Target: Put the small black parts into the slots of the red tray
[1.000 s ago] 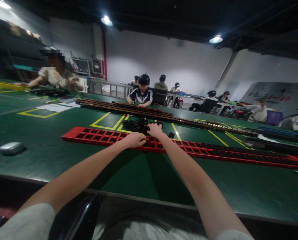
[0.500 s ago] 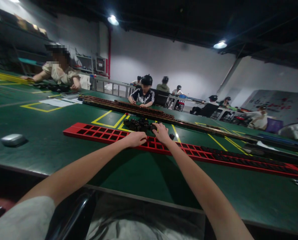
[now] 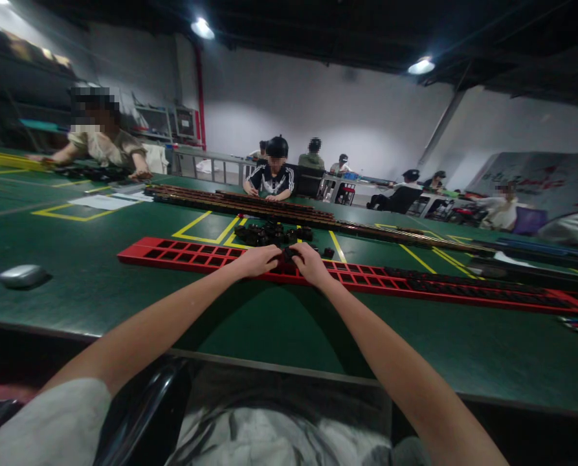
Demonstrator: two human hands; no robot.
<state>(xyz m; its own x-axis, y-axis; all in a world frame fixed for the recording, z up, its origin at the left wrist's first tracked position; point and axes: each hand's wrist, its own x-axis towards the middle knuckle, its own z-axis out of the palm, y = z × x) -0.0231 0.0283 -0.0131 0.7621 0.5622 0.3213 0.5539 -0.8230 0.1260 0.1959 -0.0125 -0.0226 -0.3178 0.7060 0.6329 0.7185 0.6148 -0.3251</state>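
Note:
A long red grid tray (image 3: 182, 256) lies across the green table (image 3: 99, 298). Both my hands meet over its middle. My left hand (image 3: 255, 261) is curled with its fingers closed, and my right hand (image 3: 309, 261) is closed beside it. Between their fingertips sits a small black part (image 3: 287, 254) that both seem to pinch. A pile of small black parts (image 3: 269, 233) lies just beyond the tray. The tray's right stretch (image 3: 463, 288) is filled with dark parts.
A grey oval object (image 3: 21, 276) rests at the left. Long dark and brown rails (image 3: 250, 206) run across the table behind the pile. Yellow floor-style markings and white papers (image 3: 97, 201) lie at the left. Several people sit working at the far side and at tables behind.
My right hand has drawn back from the pile of black parts to the tray, meeting my left hand. The view has shifted slightly.

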